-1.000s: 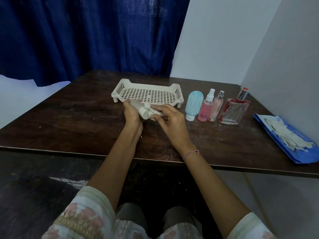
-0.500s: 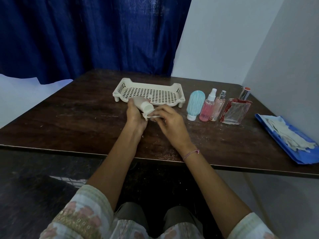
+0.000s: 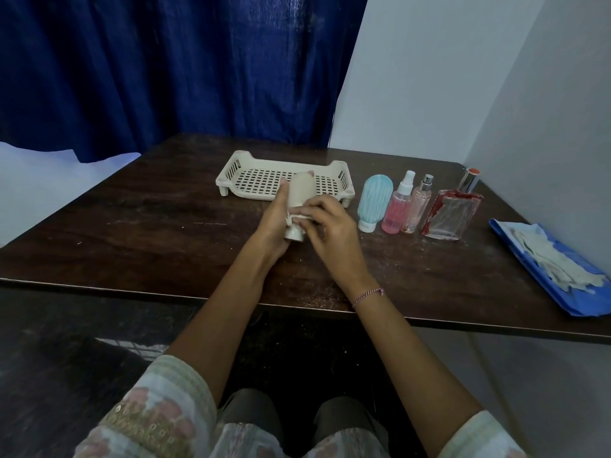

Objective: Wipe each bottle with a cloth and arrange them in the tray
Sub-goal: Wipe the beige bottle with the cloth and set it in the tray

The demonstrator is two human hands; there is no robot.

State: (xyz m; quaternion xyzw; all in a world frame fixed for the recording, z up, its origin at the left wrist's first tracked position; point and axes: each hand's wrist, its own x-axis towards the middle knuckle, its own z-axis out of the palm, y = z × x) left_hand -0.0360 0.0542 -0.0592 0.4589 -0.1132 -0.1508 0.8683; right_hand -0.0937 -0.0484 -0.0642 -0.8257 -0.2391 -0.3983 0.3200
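Note:
My left hand [image 3: 276, 223] grips a beige bottle [image 3: 300, 193], held nearly upright with its cap end down, just in front of the cream perforated tray [image 3: 231, 175]. My right hand [image 3: 330, 226] presses a small white cloth [image 3: 297, 219] against the bottle's lower part. The tray holds nothing. To the right of it stand a light blue bottle [image 3: 373, 201], a pink spray bottle [image 3: 397, 206], a small pink perfume bottle [image 3: 419, 203] and a square clear bottle with red marks [image 3: 451, 214].
A blue sheet with white gloves [image 3: 558, 262] lies at the table's right edge. The dark wooden table [image 3: 148, 226] meets a blue curtain behind and white walls at the right.
The beige bottle has been turned from lying sideways to nearly upright, cap end down. My right hand with the cloth has shifted to its lower part.

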